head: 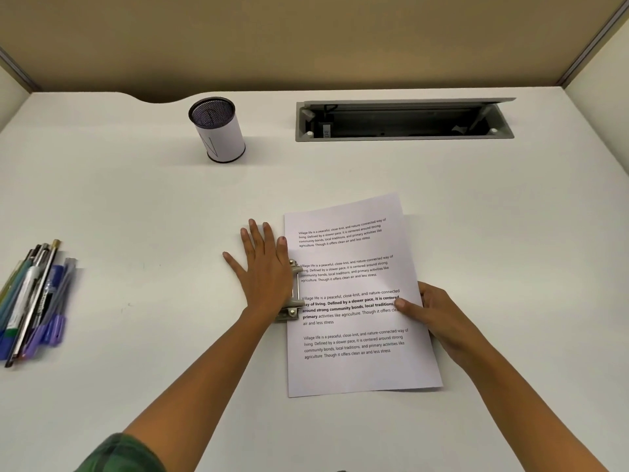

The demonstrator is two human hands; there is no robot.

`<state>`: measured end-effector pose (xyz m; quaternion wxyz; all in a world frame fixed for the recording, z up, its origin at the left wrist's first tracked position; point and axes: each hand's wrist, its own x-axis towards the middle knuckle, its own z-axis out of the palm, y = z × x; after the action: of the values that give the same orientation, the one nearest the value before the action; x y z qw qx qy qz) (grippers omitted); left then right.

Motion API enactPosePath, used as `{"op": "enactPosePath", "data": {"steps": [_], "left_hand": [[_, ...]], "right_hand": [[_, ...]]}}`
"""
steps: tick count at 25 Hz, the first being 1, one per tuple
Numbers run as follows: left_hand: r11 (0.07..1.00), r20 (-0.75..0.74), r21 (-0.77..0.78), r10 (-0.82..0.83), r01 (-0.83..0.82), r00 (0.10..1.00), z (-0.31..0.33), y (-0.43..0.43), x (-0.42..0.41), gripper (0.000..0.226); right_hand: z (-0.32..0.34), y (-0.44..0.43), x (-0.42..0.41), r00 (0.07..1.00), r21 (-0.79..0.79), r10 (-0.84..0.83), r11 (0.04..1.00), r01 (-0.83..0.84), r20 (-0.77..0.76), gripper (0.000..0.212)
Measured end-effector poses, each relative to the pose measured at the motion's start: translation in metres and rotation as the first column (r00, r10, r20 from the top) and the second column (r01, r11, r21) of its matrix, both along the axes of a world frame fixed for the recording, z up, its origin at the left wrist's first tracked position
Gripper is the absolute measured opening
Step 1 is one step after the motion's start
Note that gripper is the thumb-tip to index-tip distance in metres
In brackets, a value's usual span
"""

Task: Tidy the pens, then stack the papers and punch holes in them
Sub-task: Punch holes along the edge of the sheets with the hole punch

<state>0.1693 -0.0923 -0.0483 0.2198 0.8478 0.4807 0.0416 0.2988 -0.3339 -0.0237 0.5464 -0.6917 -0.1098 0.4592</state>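
left hand (263, 267) was spread flat, pressed on the hole punch (293, 294) | right hand (439, 316) was pinching the papers (357, 301) at their right edge, left edge fed into the punch | pens (34, 301) were lying loose, well apart from the pen cup (218, 131) | risk: crooked holes if the stack were let slip.

Our left hand (263, 267) flat, palm down, fingers (253, 233) spread and extended forward, heel pressing downward. Left forearm bare, reaching from lower left, green sleeve at elbow. Our right hand (439, 318) curled, thumb on top, fingers tucked beneath, pinching. Right forearm bare, entering from lower right.
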Motion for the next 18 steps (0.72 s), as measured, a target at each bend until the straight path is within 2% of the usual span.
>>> {"op": "enactPosePath", "data": {"steps": [13, 18], "left_hand": [[0.992, 0.007, 0.128, -0.012, 0.011, 1.0, -0.0089, 0.0006, -0.0039, 0.052], [0.991, 0.028, 0.131, 0.001, -0.005, 1.0, -0.0087, 0.0017, -0.0039, 0.051]], "right_hand": [[-0.0015, -0.0003, -0.0019, 0.999, -0.012, -0.019, 1.0, 0.019, 0.036, 0.027], [-0.0027, -0.0002, -0.0032, 0.998, -0.013, -0.027, 1.0, 0.027, 0.049, 0.025]]}}
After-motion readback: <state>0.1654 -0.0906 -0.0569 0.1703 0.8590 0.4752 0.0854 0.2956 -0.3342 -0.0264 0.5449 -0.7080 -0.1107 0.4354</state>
